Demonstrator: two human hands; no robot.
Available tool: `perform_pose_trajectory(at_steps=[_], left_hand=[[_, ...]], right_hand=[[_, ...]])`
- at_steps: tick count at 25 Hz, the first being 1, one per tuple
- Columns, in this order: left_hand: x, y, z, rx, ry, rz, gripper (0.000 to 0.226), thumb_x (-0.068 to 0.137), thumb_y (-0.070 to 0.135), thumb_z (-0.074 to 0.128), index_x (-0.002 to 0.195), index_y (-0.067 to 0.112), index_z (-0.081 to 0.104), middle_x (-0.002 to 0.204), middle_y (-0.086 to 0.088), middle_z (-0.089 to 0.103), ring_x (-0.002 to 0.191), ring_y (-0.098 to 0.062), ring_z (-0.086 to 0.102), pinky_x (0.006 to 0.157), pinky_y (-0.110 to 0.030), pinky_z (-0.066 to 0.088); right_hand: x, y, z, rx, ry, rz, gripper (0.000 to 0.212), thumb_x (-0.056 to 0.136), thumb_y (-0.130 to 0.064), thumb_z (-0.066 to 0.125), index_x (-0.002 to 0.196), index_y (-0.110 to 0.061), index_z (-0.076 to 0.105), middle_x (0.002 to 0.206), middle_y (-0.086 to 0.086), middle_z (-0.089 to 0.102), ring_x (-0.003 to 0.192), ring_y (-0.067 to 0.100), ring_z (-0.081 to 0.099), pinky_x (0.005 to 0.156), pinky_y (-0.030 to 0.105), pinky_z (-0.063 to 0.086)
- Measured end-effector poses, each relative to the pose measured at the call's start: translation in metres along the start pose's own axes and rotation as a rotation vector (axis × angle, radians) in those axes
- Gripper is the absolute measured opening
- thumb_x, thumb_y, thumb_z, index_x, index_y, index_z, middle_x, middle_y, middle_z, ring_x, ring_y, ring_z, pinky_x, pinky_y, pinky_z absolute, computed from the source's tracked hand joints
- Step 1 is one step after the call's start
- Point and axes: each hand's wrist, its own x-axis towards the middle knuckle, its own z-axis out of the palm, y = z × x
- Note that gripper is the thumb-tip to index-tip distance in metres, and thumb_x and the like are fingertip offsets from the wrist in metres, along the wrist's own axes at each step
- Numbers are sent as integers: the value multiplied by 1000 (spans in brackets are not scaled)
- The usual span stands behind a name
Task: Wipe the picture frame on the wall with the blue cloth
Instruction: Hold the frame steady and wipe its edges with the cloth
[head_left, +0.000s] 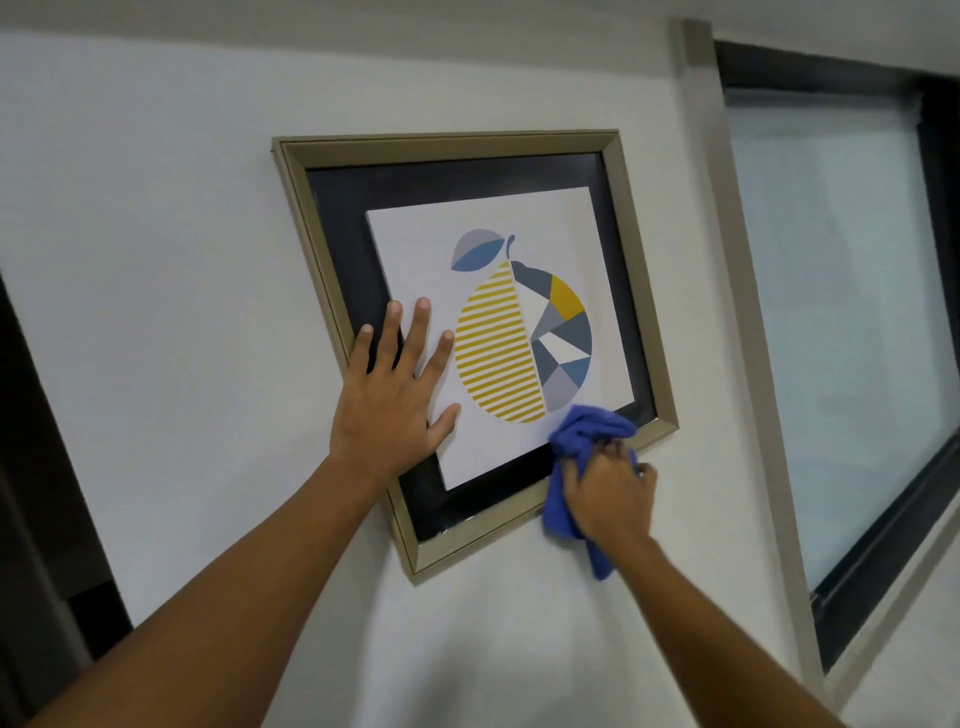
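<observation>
Blue cloth (582, 457) was bunched in the person's right hand (610, 491), whose fingers were curled tightly around it, pressing the cloth against the lower right part of the picture frame (447, 144). One end of the cloth lay over the glass near the bottom corner of the print (498, 332), while the other end hung down below the hand, past the frame's bottom edge and against the white wall (156, 234).

The left hand (397, 392) lay flat and open on the left side of the frame, fingers spread, palm down, gripping nothing; its fingertips reached onto the dark border and the edge of the white print. The frame, of muted gold-coloured moulding with a dark mat inside, hung on the wall and appeared tilted from the head camera's angle. The print showed a pear-shaped fruit, half in yellow stripes, half in grey, blue and yellow facets, with a leaf on top.

A dark-framed window (841, 312) stood to the right of the frame, separated from it by a strip of wall and a pale vertical trim (727, 260).
</observation>
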Motion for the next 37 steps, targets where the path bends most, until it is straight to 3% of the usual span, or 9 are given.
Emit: perform_pose_trajectory(at_steps=[5,11,16,21,25,29,32,35,37], left_hand=[[2,3,3,15,2,-12,87,90,70,29,158,19,9,168,-17,-1,153,-42,-1,121,-58,10],[0,5,3,18,-2,-16,86,92,68,29,158,19,6,167,-18,-4,152,-43,-1,121,-58,10],[-1,7,-2,11,-24,-25,84,92,68,23,158,20,2,167,-18,-7,152,-43,-2,121,-58,10],[0,4,-2,-9,-34,-21,84,92,67,27,158,19,6,167,-18,-5,152,-43,-2,121,-59,11],[0,3,-3,-20,-32,-25,84,92,68,27,158,21,6,168,-17,-5,152,-42,-3,122,-59,11],[1,5,-2,-12,-44,-30,85,92,70,23,158,22,2,168,-16,-8,153,-41,-5,122,-58,9],[1,7,0,7,-35,-30,85,92,69,24,158,21,1,168,-17,-7,152,-42,-4,121,-58,11],[2,9,1,10,-17,-21,84,92,66,28,158,19,6,168,-17,-4,152,-43,0,120,-59,13],[3,8,3,4,-6,-19,84,92,66,30,158,19,8,168,-17,-3,152,-43,1,120,-59,14]], right_hand=[[30,40,2,180,13,121,61,96,-51,41,137,-5,43,139,16,52,132,30,42,107,48,29],[-84,-40,13,208,84,-216,49,84,-56,42,99,-19,68,96,3,74,88,22,70,87,49,50],[-120,-107,21,52,-416,-492,50,90,-60,40,125,-25,51,127,1,60,118,20,51,109,46,30],[-86,-38,5,63,-65,-597,52,88,-70,34,102,-29,62,101,-9,72,104,12,61,100,40,33],[-22,27,-3,-141,81,-377,55,85,-68,40,87,-19,64,88,3,74,97,26,64,89,46,40],[2,27,-7,-76,83,-175,72,84,-75,36,105,-10,61,102,11,71,105,31,61,88,44,43],[-38,-13,4,-11,-26,-167,96,81,-84,20,128,-8,53,134,16,57,125,31,49,104,45,39],[-95,-65,25,157,-212,-182,108,73,-89,-2,148,-20,30,162,13,9,146,29,15,116,45,15],[-114,-103,35,233,-271,-176,110,70,-89,-11,152,-22,20,162,11,-12,149,28,3,117,47,6]])
